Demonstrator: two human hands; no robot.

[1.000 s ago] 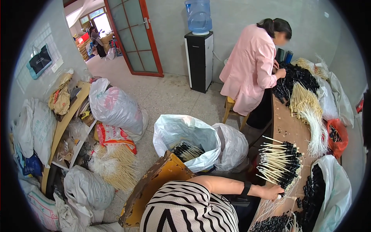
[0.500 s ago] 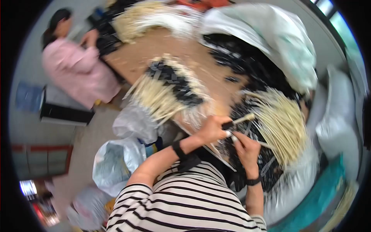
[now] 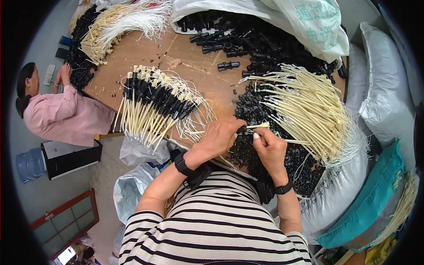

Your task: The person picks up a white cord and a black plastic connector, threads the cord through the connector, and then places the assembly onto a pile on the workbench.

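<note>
My left hand [image 3: 218,136] is closed on a cream-sleeved cable with a pale connector end [image 3: 264,125] sticking out to the right. A small black piece [image 3: 241,129] sits around that cable at my fingertips. Close beside it, my right hand [image 3: 270,150] pinches a thin white wire end, and another cream-sleeved length [image 3: 298,141] pokes out past its far side. Just under both hands spreads a heap of small black clips [image 3: 251,150]. To the left lies a fanned row of cables with black sockets [image 3: 154,99] fitted on them. A pile of plain cream cables [image 3: 309,110] lies to the right.
Loose black sockets [image 3: 260,44] spill from a white woven sack [image 3: 313,26] onto the brown table [image 3: 185,51]. A person in pink [image 3: 57,110] works at the far left beside more cables [image 3: 104,33]. Stuffed sacks [image 3: 386,84] line the right side; plastic bags [image 3: 137,185] stand below the left edge.
The whole view has swung and sharpened, so the table things sit differently in it. Both hands stay close together, the connector end still protruding beside the left fingertips.
</note>
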